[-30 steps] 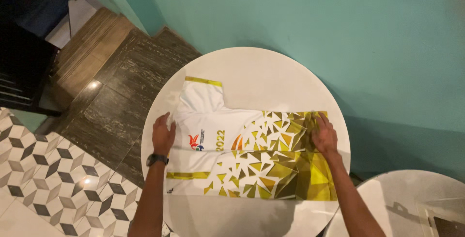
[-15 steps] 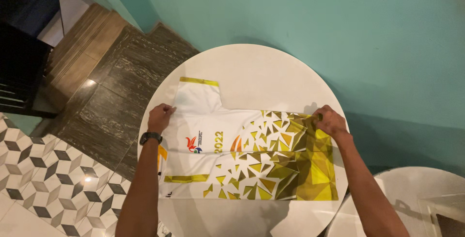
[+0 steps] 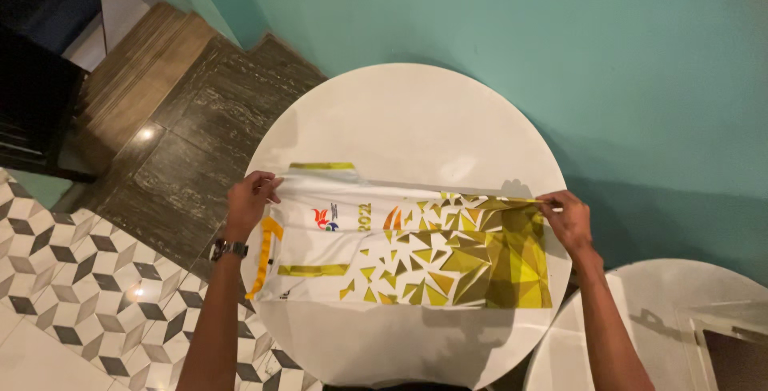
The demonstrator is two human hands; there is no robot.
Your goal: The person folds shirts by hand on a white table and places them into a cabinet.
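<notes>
Our left hand (image 3: 250, 199) and right hand (image 3: 570, 219) each seem pinched on the jersey (image 3: 400, 247) edge; we should lift both evenly, keeping fabric between them taut.

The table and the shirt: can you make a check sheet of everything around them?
Surface: round white table, bare at the far side.
Job's things: white and yellow shirt lying flat, far edge lifted off the table.
Clutter: nothing seen.
Hands: left hand pinches the shirt's far edge at the white end; right hand pinches it at the yellow end.
Cables: nothing seen.
Surroundings: teal wall, dark floor tiles, patterned tiles, second white table, wristwatch on the left wrist.
</notes>
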